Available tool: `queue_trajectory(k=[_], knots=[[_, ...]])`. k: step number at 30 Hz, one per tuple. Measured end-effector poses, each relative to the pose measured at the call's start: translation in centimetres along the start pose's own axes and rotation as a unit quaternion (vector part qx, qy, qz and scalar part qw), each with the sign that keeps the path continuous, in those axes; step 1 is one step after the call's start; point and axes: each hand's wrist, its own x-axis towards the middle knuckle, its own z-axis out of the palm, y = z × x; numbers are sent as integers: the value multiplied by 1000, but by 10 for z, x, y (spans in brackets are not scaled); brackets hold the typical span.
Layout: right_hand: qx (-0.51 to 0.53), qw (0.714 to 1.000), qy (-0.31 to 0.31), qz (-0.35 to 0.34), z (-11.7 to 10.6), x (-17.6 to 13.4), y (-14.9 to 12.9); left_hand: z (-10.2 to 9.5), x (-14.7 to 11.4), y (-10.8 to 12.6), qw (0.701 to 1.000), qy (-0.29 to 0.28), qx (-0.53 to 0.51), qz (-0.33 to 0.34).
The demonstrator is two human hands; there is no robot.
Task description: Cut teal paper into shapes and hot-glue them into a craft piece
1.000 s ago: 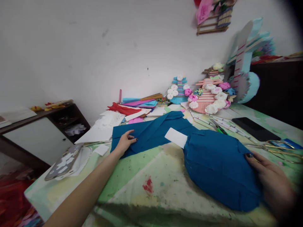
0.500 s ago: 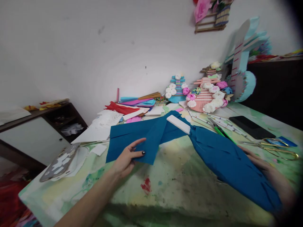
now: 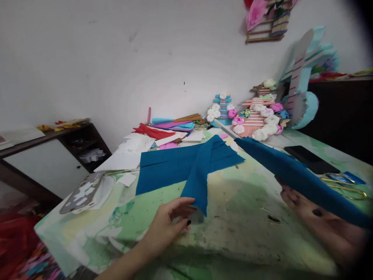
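Observation:
My right hand, at the right, supports a flat piece wrapped in blue crepe paper from below. The piece is tilted nearly edge-on, and a thin white neck sticks out of its far end. My left hand is at the near end of a blue crepe paper strip, index finger against its lower edge, thumb apart. That strip lies across a wider blue crepe paper sheet on the table. Whether the left fingers grip the strip is not plain; they look spread.
Behind are a red paper bundle, white sheets and flower-trimmed guitar models. At the right lie a black phone and gold-handled scissors. A phone case sits at the left of the painted tablecloth.
My right hand has lifted and turned the wrapped piece from showing its broad face to nearly edge-on. My left hand has moved right and down to the strip's near end.

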Motion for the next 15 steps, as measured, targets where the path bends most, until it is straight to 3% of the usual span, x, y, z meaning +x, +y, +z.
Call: queue_trajectory(k=[3, 7, 11, 15], knots=[[13, 998, -1, 61, 14, -2, 3, -2, 0, 4, 972, 80, 165, 147], [-82, 997, 5, 15, 9, 11, 15, -4, 5, 4, 885, 104, 322, 319], [-274, 960, -12, -65, -7, 20, 23, -4, 14, -2, 831, 77, 442, 327], [-358, 920, -35, -158, -14, 24, 23, -8, 23, -16, 784, 78, 546, 284]])
